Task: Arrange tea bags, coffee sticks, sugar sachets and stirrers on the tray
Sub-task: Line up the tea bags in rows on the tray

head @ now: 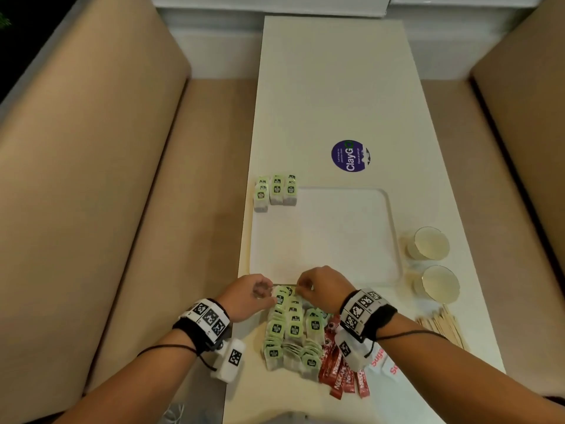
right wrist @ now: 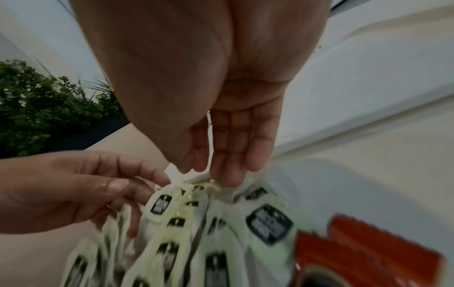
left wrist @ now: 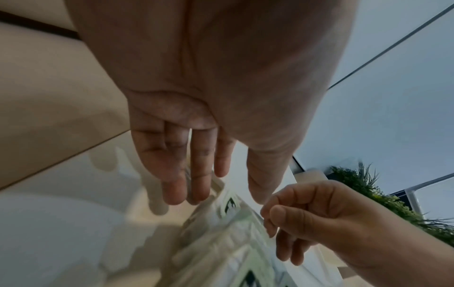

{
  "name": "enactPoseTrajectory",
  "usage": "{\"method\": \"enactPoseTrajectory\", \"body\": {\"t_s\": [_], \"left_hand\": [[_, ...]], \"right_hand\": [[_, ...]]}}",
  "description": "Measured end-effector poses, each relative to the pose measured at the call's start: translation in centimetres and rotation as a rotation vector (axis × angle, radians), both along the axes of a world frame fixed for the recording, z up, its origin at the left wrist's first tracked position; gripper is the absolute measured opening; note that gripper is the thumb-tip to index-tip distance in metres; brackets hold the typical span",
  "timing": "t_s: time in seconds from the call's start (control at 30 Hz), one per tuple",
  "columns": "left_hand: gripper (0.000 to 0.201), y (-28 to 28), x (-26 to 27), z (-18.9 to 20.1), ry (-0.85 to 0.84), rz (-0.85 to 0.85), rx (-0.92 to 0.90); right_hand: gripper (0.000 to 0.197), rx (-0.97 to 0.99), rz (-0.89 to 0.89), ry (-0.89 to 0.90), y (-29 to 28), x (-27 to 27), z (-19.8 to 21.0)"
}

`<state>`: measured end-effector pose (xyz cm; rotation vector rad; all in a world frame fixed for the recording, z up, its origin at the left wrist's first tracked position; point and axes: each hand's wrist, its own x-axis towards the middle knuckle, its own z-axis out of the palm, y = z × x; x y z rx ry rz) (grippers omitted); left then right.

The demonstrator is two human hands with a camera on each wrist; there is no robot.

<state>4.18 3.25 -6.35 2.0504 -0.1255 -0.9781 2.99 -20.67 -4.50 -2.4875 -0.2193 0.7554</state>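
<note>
A heap of green-labelled tea bags (head: pixel 290 328) lies on the table in front of the white tray (head: pixel 336 234). Several more tea bags (head: pixel 275 192) stand in rows at the tray's far left corner. My left hand (head: pixel 263 290) reaches to the heap's far end, and its loosely curved fingers (left wrist: pixel 196 186) touch the left side of the bags (left wrist: pixel 228 205). My right hand (head: pixel 302 286) pinches the top of a tea bag (right wrist: pixel 216 184) at the same end. Red coffee sticks (head: pixel 339 371), sugar sachets (head: pixel 385 362) and wooden stirrers (head: pixel 443 325) lie to the right.
Two paper cups (head: pixel 428 243) (head: pixel 440 284) stand right of the tray. A purple round sticker (head: pixel 350 156) is on the table beyond it. Beige benches (head: pixel 122 179) flank the narrow table, whose left edge runs close to the tray.
</note>
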Motion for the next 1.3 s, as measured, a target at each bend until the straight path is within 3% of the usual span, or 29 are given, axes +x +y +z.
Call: {"method": "enactPoseTrajectory", "body": {"t_s": [0.1, 0.27, 0.43, 0.53, 0.83, 0.93, 1.07, 1.13, 1.23, 1.3], "left_hand": [[0.046, -0.5, -0.8, 0.0, -0.016, 0.006, 0.007], [0.047, -1.4, -2.1, -0.3, -0.022, 0.075, -0.017], [0.014, -1.3, -2.9, -0.2, -0.112, -0.019, 0.039], [0.01, -1.3, -3.3, 0.2, -0.124, -0.024, 0.06], [0.031, -1.6, -2.9, 2.4, -0.14, 0.099, -0.008], [0.025, -2.0, -2.6, 3.4, -0.124, 0.131, -0.07], [0.033, -2.3, -1.7, 4.1, -0.118, 0.196, -0.116], [0.03, -2.5, -1.3, 4.7, -0.089, 0.229, -0.146], [0.01, -3.4, -0.9, 5.9, 0.003, 0.258, -0.252], [0.01, -3.8, -0.8, 6.2, 0.033, 0.282, -0.287]], "right_hand": [[0.025, -0.006, 0.026, 0.014, 0.2, -1.4, 0.0], [0.05, -0.06, 0.03, 0.083, 1.1, -2.6, 0.1], [0.027, -0.122, 0.059, 0.032, 1.6, -3.1, 0.5], [0.026, -0.102, 0.052, 0.013, 1.6, -3.6, 1.0], [0.029, 0.024, -0.031, -0.051, -0.3, -4.4, 2.8], [0.021, 0.094, -0.064, -0.056, -1.1, -4.5, 3.6], [0.013, 0.173, -0.106, -0.073, -1.6, -4.5, 4.8], [0.014, 0.195, -0.11, -0.085, -1.7, -4.3, 5.3], [0.013, 0.235, -0.098, -0.1, -1.6, -4.0, 6.4], [0.01, 0.27, -0.091, -0.099, -1.3, -4.0, 7.1]]}}
